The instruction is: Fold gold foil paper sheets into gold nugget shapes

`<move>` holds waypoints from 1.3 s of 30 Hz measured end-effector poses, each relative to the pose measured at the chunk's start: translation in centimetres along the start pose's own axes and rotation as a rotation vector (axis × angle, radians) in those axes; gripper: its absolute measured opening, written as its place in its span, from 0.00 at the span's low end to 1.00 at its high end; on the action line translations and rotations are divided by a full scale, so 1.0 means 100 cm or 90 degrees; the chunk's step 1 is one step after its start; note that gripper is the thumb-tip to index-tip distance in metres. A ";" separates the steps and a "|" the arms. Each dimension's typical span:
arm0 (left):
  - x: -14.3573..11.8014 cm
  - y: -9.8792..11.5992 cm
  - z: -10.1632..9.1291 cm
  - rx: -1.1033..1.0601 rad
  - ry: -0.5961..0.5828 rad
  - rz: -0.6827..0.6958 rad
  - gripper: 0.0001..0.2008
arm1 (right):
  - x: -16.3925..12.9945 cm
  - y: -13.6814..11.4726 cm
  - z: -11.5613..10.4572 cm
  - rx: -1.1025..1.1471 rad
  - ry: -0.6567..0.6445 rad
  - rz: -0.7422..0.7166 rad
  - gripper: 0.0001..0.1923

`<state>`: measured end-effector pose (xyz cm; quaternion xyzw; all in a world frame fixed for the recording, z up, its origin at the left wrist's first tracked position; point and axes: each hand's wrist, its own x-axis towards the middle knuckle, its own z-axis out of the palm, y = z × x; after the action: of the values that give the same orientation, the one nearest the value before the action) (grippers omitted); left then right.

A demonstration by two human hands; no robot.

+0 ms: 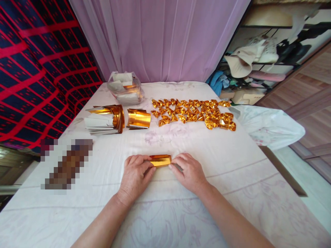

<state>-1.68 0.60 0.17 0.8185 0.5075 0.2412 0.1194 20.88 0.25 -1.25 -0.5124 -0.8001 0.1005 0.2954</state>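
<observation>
A strip of gold foil paper [160, 160] lies folded on the white cloth-covered table [181, 144] in front of me. My left hand [135, 174] pinches its left end and my right hand [188, 171] pinches its right end, both resting on the cloth. Farther back, several folded gold foil pieces [193, 113] lie in rows. To their left stand a curled stack of gold foil sheets [139, 119] and a larger stack of gold and white sheets [104, 119].
A clear plastic bag of paper [126, 88] sits at the table's far edge before a purple curtain [160, 38]. A white plastic bag [269, 125] hangs off the right edge. A red-and-dark patterned cloth [38, 69] is on the left, cluttered shelves [261, 62] on the right.
</observation>
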 end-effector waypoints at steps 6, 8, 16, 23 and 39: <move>0.001 0.000 0.002 -0.006 -0.005 -0.037 0.05 | 0.002 -0.003 0.002 -0.025 -0.004 0.027 0.08; 0.001 0.000 0.003 -0.003 -0.005 -0.043 0.06 | 0.003 -0.004 0.003 -0.042 -0.010 0.034 0.09; 0.003 0.000 0.005 0.007 0.000 -0.058 0.07 | 0.005 -0.007 0.005 -0.100 0.004 0.057 0.09; 0.005 0.002 0.006 0.004 0.005 -0.092 0.07 | 0.004 -0.008 0.008 -0.129 0.033 0.063 0.08; 0.006 0.003 0.007 0.030 0.007 -0.098 0.06 | 0.006 -0.011 0.009 -0.157 0.036 0.091 0.09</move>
<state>-0.83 1.04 -0.16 0.7782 0.5753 0.2238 0.1157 19.35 0.39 -1.31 -0.6029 -0.7593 0.0074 0.2448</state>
